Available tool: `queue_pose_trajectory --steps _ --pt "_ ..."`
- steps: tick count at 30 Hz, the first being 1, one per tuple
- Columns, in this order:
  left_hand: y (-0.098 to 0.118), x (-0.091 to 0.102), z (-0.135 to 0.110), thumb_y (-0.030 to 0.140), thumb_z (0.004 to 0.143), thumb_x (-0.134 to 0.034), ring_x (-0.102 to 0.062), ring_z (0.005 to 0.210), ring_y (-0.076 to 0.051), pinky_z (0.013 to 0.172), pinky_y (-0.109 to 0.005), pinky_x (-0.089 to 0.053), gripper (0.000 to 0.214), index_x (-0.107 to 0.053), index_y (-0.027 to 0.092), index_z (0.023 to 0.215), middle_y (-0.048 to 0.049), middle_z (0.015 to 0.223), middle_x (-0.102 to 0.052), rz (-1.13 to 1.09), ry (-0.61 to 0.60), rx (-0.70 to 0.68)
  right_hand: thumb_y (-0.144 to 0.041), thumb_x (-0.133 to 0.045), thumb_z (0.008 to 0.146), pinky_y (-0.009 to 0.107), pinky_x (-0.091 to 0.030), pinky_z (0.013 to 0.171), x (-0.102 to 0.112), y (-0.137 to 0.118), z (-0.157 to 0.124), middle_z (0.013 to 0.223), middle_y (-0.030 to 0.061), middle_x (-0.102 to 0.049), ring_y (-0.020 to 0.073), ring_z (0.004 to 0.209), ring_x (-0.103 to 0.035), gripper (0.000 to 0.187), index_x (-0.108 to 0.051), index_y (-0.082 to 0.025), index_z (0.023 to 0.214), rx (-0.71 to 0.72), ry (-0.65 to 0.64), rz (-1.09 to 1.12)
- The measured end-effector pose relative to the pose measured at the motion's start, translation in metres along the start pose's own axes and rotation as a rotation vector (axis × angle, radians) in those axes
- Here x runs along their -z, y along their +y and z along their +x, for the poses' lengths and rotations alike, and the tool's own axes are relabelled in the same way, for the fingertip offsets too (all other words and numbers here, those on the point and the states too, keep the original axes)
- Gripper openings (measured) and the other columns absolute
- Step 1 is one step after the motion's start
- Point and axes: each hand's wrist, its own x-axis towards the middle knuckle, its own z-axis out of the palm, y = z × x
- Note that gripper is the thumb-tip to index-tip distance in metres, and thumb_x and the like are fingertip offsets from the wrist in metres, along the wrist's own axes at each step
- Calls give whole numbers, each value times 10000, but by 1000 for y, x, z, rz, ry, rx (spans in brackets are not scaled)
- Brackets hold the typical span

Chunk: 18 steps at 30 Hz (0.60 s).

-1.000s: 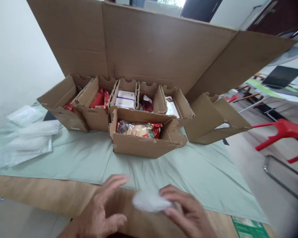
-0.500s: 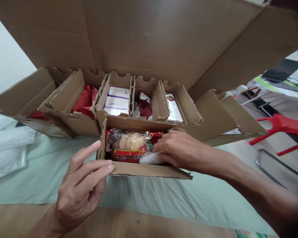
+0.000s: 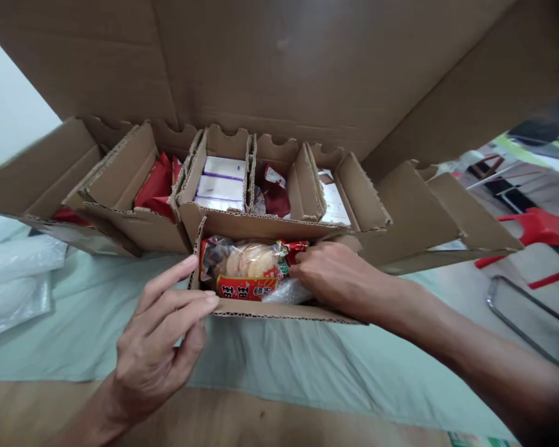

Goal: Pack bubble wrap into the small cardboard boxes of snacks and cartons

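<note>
A small open cardboard box (image 3: pixel 279 310) stands on a pale green cloth (image 3: pixel 307 366). It holds a red snack packet (image 3: pixel 245 270) showing round rice crackers. My left hand (image 3: pixel 161 347) touches the box's front left corner, fingers stretched out and apart. My right hand (image 3: pixel 333 276) reaches into the box's right side, fingers curled on a clear plastic packet (image 3: pixel 284 292) beside the snack packet.
Behind stands a row of cardboard compartments (image 3: pixel 214 186) with red packets (image 3: pixel 156 186) and white boxes (image 3: pixel 221 183), under a big raised cardboard flap (image 3: pixel 279 68). Clear plastic bags (image 3: pixel 13 273) lie left. A red chair (image 3: pixel 540 230) stands right on the floor.
My right hand carried the white packet from near the table edge into the front box. My left hand rose to the box's front corner. The view moved closer to the boxes.
</note>
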Motion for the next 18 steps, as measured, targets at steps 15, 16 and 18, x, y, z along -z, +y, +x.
queue_pose_trajectory --steps 15,16,18 --pt "-32 -35 -37 453 796 -795 -503 1415 -337 1183 -518 -423 909 -345 251 1559 -141 1573 -471 -630 13 830 -482 -644 889 347 -602 722 -83 -37 -103 1191 130 -754 243 930 -724 478 -648 -184 1263 -523 704 866" --pt "-32 -42 -34 492 775 -800 -542 1373 -343 1169 -522 -433 909 -382 205 1530 -163 1512 -532 -683 -16 855 -473 -620 894 359 -603 757 -91 -46 -91 1207 148 -742 247 953 -718 484 -635 -159 1261 -518 712 943" --pt "-26 -52 -31 546 745 -801 -594 1302 -348 1151 -529 -440 871 -475 141 1445 -176 1380 -636 -723 -35 876 -434 -576 901 361 -595 757 -99 -64 -71 1104 157 -759 248 907 -713 411 -657 -123 1156 -545 752 1048"
